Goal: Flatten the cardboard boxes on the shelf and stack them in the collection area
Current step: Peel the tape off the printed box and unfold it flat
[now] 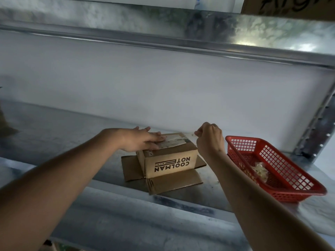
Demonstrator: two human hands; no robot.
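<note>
A small cardboard box sits upside down on the metal shelf, its flaps splayed flat beneath it. The left hand presses on its top with fingers straight. The right hand pinches the end of a clear tape strip lifted off the box. A red basket stands just right.

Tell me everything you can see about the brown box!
The box is small, brown cardboard, with "COOLMAN NOTE" printed upside down on its front. It stands on the metal shelf with its bottom flaps spread flat around it. Clear tape and a label run across its closed top. The left hand presses flat on the top, while the right hand pinches a strip of tape, lifted off the far right corner. A red basket sits apart to its right.
</note>
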